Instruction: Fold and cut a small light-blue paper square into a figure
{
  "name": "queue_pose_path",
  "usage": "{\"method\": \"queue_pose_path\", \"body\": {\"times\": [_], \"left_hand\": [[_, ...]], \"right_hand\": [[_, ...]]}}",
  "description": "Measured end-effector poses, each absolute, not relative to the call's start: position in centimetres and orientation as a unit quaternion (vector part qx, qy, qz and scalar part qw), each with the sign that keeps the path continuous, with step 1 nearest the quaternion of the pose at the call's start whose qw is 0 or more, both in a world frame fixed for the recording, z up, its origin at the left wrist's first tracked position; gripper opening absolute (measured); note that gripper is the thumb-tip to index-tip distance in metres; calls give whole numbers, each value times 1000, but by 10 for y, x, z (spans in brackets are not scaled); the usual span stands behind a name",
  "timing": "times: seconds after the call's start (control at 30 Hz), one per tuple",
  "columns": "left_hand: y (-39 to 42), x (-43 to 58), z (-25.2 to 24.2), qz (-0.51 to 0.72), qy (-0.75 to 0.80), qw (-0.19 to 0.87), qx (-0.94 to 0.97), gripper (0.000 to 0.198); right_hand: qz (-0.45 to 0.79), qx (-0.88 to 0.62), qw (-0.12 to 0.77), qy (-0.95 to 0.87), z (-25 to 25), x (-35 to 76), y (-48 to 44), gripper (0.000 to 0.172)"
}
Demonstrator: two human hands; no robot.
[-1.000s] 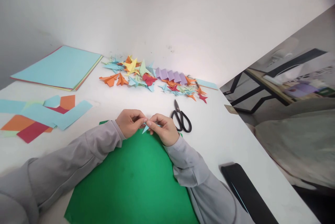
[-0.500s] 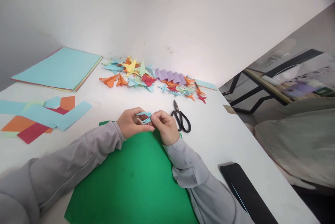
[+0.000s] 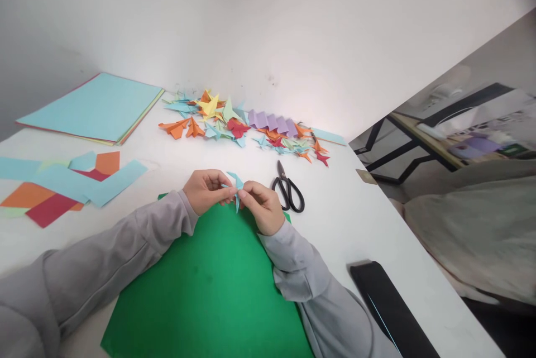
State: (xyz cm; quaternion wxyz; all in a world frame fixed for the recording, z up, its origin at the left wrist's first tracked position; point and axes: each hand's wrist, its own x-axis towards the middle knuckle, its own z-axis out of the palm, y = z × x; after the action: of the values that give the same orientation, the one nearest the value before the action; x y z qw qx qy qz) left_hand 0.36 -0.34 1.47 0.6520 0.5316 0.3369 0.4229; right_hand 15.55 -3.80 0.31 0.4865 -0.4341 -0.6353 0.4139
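Note:
Between my hands is a small light-blue folded paper crane (image 3: pixel 238 184), its pointed ends sticking up and down. My left hand (image 3: pixel 207 190) pinches its left side between thumb and fingers. From the right, my right hand (image 3: pixel 262 204) pinches it too, with the thumb in front. Both hands are above the far end of a large green sheet (image 3: pixel 201 285) lying on the white table. Black-handled scissors (image 3: pixel 287 187) lie just beyond my right hand, blades pointing away. My fingers cover part of the folded paper.
Many colourful folded paper pieces (image 3: pixel 209 106) lie along the wall, beside a pleated purple strip (image 3: pixel 272 122). At the left are a stack of coloured sheets (image 3: pixel 96 106) and loose cut strips (image 3: pixel 58 185). A black case-like object (image 3: pixel 389 308) lies near the right table edge.
The light-blue folded paper has turned from lying sideways to standing more upright. My left fingers, spread around it before, have closed into a pinch on it.

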Motion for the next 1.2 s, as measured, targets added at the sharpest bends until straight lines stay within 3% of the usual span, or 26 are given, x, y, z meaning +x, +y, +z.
{"method": "queue_pose_path", "body": {"times": [0.17, 0.33, 0.63, 0.77, 0.93, 1.2], "left_hand": [[-4, 3, 14, 394, 348, 653, 545, 22], [-2, 5, 13, 405, 376, 649, 523, 24], [2, 2, 11, 373, 345, 665, 547, 35], [7, 1, 8, 427, 362, 653, 511, 38], [4, 3, 10, 432, 326, 660, 522, 38], [-1, 4, 10, 435, 357, 612, 555, 31]], "right_hand": [[491, -430, 496, -573, 2, 154, -35, 29], [492, -448, 514, -541, 3, 153, -33, 31], [465, -441, 547, -539, 1, 158, -32, 19], [479, -428, 570, -511, -4, 156, -31, 15], [550, -438, 538, -466, -4, 150, -33, 21], [544, -423, 551, -471, -2, 149, -34, 23]]}}
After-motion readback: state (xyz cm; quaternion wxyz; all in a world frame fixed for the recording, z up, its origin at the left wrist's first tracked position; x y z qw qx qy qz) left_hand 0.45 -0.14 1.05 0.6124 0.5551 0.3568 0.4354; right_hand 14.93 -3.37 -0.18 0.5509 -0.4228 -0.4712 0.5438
